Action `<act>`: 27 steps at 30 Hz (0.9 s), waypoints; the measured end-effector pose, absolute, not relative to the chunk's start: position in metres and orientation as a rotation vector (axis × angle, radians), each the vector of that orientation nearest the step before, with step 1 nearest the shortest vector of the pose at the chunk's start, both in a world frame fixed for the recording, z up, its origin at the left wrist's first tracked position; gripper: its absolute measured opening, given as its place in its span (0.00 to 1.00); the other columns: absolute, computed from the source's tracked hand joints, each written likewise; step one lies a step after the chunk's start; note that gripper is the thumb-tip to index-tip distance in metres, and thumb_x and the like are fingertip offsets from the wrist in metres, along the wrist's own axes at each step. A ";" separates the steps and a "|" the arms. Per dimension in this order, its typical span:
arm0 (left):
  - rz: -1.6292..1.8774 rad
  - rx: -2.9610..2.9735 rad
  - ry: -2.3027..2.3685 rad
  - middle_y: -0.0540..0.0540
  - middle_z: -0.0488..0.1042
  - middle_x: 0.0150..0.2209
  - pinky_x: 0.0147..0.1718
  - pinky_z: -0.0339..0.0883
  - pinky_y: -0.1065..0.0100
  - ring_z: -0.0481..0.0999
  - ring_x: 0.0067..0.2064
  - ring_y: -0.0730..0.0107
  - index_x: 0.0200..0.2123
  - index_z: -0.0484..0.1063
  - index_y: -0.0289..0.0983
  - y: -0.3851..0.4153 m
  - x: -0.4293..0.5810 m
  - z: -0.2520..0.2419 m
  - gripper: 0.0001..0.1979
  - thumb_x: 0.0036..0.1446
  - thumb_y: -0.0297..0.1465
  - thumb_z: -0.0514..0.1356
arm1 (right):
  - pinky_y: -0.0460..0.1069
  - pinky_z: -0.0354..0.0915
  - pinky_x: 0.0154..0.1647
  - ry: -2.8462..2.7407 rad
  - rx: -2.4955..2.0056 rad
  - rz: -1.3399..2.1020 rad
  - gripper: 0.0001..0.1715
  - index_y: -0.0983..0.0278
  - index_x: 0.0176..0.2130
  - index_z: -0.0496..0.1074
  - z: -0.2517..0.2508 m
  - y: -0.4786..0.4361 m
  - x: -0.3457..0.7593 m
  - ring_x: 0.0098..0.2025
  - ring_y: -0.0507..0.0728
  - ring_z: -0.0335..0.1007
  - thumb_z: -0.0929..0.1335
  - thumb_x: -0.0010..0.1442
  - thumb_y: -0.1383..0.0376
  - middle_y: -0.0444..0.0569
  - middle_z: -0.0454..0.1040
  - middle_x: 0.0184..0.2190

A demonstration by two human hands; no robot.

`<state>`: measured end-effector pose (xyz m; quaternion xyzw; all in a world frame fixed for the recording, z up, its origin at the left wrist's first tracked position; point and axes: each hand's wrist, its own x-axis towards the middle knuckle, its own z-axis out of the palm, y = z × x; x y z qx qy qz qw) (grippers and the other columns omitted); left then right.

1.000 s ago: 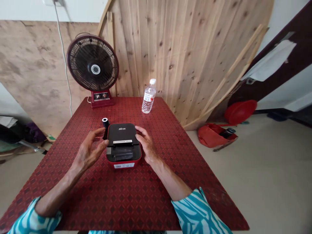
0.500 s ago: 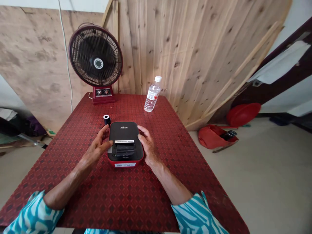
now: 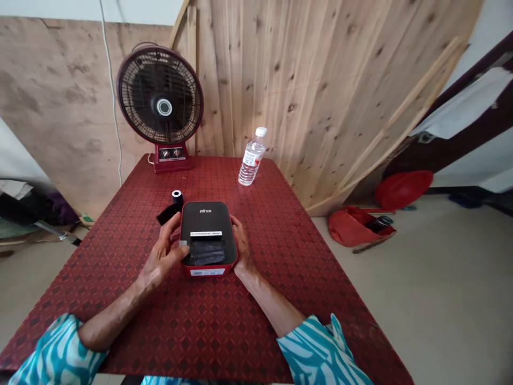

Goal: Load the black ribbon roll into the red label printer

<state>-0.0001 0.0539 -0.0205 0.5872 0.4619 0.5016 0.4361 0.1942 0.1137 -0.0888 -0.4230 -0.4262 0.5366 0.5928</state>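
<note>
A black and red box-shaped device [image 3: 208, 222] lies on the red patterned table [image 3: 200, 331], with a dark slot in its near half and a white label on its front. My left hand [image 3: 162, 256] holds its left side, the thumb on the top edge by a pale patch. Along the right side my right hand [image 3: 242, 248] is pressed, its fingers partly hidden behind the device. Just behind the device's left corner stands a small dark roll [image 3: 177, 197] with a white core, and a black strip [image 3: 165, 214] lies by it.
A dark red fan [image 3: 162, 101] stands at the table's back left. Toward the back right is a clear water bottle [image 3: 251, 158]. Wooden boards rise behind the table. On the floor at right lie a red bag [image 3: 347, 227] and a red basin [image 3: 404, 188].
My right hand has slid lower against the device's right side, its thumb no longer on top. More of the black strip shows beside my left hand. The view has shifted slightly.
</note>
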 end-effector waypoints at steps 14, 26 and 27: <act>1.389 1.259 1.249 0.42 0.64 0.63 0.62 0.56 0.51 0.58 0.66 0.50 0.60 0.64 0.43 0.057 -0.006 -0.025 0.28 0.56 0.40 0.61 | 0.57 0.61 0.58 -0.950 -0.961 1.235 0.24 0.56 0.51 0.73 -0.088 0.116 0.193 0.58 0.60 0.66 0.66 0.59 0.49 0.47 0.74 0.53; 1.262 0.968 1.045 0.42 0.68 0.61 0.57 0.62 0.57 0.61 0.65 0.50 0.59 0.65 0.41 0.062 -0.003 -0.019 0.33 0.47 0.32 0.67 | 0.58 0.59 0.60 -0.945 -0.958 1.236 0.22 0.55 0.50 0.73 -0.088 0.115 0.194 0.58 0.61 0.66 0.66 0.60 0.50 0.46 0.74 0.53; 1.239 0.962 1.028 0.42 0.67 0.62 0.56 0.63 0.58 0.61 0.65 0.50 0.59 0.65 0.41 0.063 -0.005 -0.019 0.34 0.47 0.32 0.67 | 0.58 0.59 0.60 -0.943 -0.955 1.241 0.22 0.55 0.50 0.73 -0.089 0.115 0.194 0.58 0.61 0.66 0.65 0.60 0.50 0.46 0.74 0.53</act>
